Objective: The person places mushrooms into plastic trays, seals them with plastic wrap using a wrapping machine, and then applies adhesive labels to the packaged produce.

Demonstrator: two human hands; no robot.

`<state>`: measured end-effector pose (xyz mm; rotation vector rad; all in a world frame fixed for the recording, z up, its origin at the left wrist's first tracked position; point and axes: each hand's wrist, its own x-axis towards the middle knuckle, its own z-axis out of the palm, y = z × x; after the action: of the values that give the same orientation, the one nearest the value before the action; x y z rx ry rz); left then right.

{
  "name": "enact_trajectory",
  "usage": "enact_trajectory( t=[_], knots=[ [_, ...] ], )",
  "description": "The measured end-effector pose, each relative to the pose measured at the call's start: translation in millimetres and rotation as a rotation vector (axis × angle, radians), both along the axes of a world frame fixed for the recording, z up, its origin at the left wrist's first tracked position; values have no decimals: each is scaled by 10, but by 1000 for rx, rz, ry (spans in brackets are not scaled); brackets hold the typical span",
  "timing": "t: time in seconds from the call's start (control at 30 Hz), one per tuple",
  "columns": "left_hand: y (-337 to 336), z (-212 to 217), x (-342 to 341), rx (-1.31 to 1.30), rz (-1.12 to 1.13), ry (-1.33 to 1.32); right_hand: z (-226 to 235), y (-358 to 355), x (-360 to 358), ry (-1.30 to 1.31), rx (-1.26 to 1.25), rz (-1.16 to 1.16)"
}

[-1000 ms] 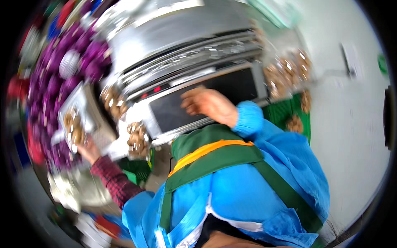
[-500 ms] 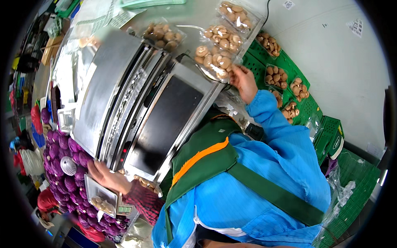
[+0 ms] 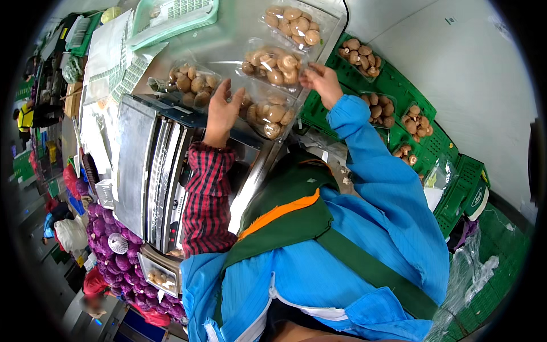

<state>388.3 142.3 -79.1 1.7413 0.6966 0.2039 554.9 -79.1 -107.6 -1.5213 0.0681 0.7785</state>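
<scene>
My left hand (image 3: 224, 111) is at 11 o'clock, fingers loosely spread and released from any hold, just beside the near mushroom pack (image 3: 270, 117); I cannot tell whether it touches the film. My right hand (image 3: 323, 84) is at 1 o'clock, fingers bent at the right edge of the middle mushroom pack (image 3: 273, 65); I cannot tell whether they pinch the wrap or only rest against it. That middle pack sits at 12 o'clock, with the near one just below it and the far mushroom pack (image 3: 292, 25) above it, toward the table's edge. The side mushroom pack (image 3: 191, 84) lies between 10 and 11 o'clock, left of my left hand. At 11 o'clock, farther out, I see a pale green basket (image 3: 176, 24). The metal machine (image 3: 135, 171) stands at 9 o'clock, and purple vegetables (image 3: 122, 262) are heaped at 8. At 2 o'clock, a green crate (image 3: 405, 82) bears more packs of mushrooms (image 3: 380, 108).
</scene>
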Motion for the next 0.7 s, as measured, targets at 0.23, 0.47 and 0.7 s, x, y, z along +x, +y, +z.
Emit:
enact_trajectory(
  t=[0.23,0.47,0.7],
  knots=[
    [-265,-247,54,423,-135,241,-3,-66,303,-91,-42,36],
    [-273,-307,64,420,-129,344,-15,-92,323,-522,-268,92],
    [-344,-380,43,456,-107,347,-126,438,979,-1236,-655,205]
  ],
)
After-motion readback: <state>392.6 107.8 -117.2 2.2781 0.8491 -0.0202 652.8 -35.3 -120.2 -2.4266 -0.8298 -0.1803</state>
